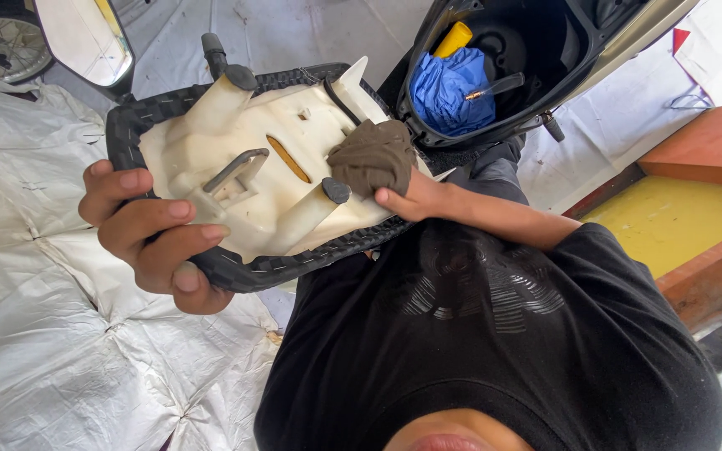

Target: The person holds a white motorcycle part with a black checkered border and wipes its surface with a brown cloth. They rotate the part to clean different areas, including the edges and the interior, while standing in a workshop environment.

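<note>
1. Wiping the underside of the seat (252, 167) is the job in hand: my right hand (411, 199) is clamped on a brown rag (373, 154) and presses it against the cream plastic base, near the edge closest to the scooter.
2. My left hand (148, 234) is closed on the seat's black rim, fingers curled over onto the plastic, holding it flipped over and tilted up in front of my chest.
3. The base around the metal latch (236, 171), between my two hands, looks fairly clean, though I can't tell clean plastic from its own yellowed colour.
4. I judge the wipe part-way done: the rag sits at one side only, and the ribs and corners toward my left hand show no sign either way.
5. Beyond my right hand the storage bin (503, 75) stands open with a blue cloth (444, 88) and a yellow bottle (453, 38) inside, so the seat is not yet shut over it.
</note>
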